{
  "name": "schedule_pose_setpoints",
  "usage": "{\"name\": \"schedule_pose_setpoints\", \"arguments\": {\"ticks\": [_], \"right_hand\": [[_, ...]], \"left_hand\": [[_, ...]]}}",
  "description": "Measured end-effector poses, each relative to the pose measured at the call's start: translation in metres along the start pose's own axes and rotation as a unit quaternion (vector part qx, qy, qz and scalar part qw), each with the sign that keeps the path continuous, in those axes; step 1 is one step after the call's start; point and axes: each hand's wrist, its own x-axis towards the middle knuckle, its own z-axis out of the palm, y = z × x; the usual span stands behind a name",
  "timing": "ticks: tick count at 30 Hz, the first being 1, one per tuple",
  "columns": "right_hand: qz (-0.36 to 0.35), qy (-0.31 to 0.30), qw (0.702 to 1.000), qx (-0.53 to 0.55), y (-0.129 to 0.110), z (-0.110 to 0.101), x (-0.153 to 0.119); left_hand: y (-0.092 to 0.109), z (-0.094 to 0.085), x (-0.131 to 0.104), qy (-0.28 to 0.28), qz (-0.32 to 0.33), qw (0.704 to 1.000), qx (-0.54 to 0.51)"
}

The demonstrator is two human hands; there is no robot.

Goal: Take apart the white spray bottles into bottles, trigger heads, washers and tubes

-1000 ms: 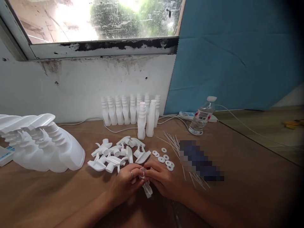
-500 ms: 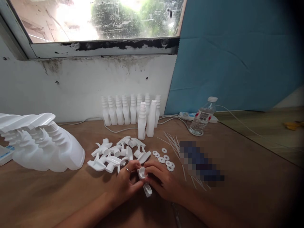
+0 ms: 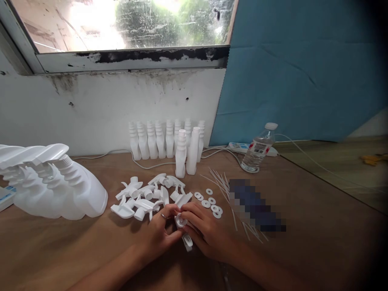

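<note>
A white trigger sprayer head (image 3: 187,243) is held between my two hands, its round collar turned up towards me. My left hand (image 3: 157,234) grips it from the left, thumb and fingers closed round the collar, with a ring on one finger. From the other side my right hand (image 3: 209,232) closes on it, fingertips at the collar's opening. Whether a small part sits under those fingertips is hidden. Just beyond lie several loose sprayer heads (image 3: 147,205) in a heap. Flat white washers (image 3: 206,203) are scattered beyond my right hand.
Thin white tubes (image 3: 235,218) lie to the right, beside a pixelated dark patch (image 3: 257,206). Small white bottles (image 3: 181,161) stand by the wall. Large bottles with sprayers (image 3: 81,190) are at left. A water bottle (image 3: 257,151) stands near a power strip (image 3: 273,152) and cable.
The fingers of my right hand have shifted slightly left over the collar, covering more of its opening. Both hands keep hold of the sprayer head.
</note>
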Motion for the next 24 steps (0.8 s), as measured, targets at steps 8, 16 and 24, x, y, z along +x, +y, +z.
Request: {"name": "schedule_pose_setpoints", "arguments": {"ticks": [8,16,24], "right_hand": [[-0.003,0.019,0.999,0.042,0.015,0.000,-0.008],[0.199,0.016,0.928,-0.316,0.061,-0.041,-0.005],[0.382,-0.113,0.812,-0.427,0.069,-0.058,-0.005]], "left_hand": [[0.005,0.000,0.002,-0.002,-0.020,1.000,0.000],[0.020,-0.004,0.005,-0.012,-0.049,0.999,0.017],[0.021,-0.003,0.005,-0.012,-0.047,0.998,0.032]]}}
